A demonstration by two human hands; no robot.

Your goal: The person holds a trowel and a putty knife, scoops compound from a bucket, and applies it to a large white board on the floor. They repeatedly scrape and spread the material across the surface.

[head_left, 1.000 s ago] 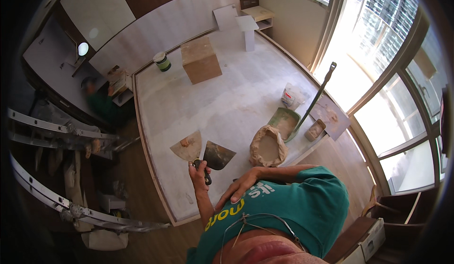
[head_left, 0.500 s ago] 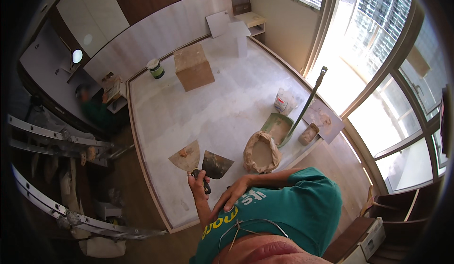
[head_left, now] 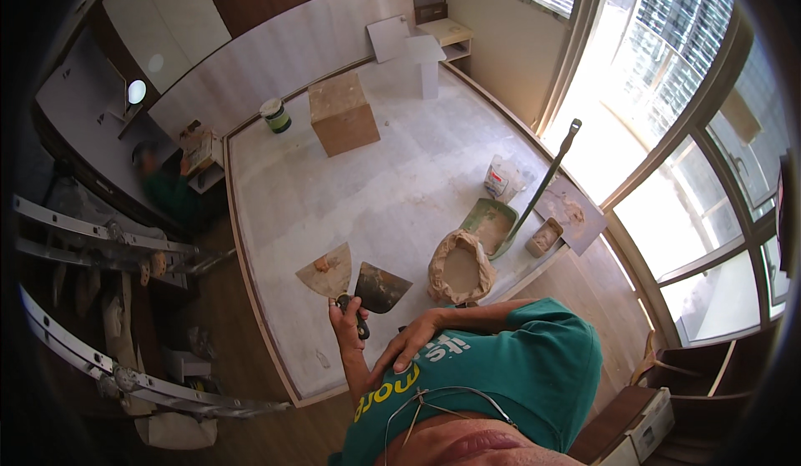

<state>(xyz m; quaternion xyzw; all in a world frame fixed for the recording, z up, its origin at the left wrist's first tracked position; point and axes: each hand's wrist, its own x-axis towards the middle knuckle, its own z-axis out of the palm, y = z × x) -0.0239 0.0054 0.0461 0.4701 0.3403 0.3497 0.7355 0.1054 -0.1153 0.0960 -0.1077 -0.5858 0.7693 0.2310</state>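
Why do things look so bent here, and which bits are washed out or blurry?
Head view: fisheye distortion curves the ladder rail; head view also: glare bleaches the balcony doorway; head view again: the co-worker's head is blurred, while the dark scraper looks fairly sharp.

A: What's carrying everything?
B: A broad, pale platform [head_left: 284, 216] with a wooden rim [head_left: 260, 320], its surface streaked.
A: And on its far part?
B: A tub [head_left: 275, 117] on the left, a big brown box [head_left: 345, 115] to its right, then a white stand [head_left: 429, 75].
A: What about nearer, on the right?
B: A plastic package [head_left: 503, 181], then a green dustpan [head_left: 477, 212], then an open brown bag [head_left: 438, 274] nearest. A board [head_left: 584, 220] lies at the right edge, with a small container [head_left: 538, 247] by it.
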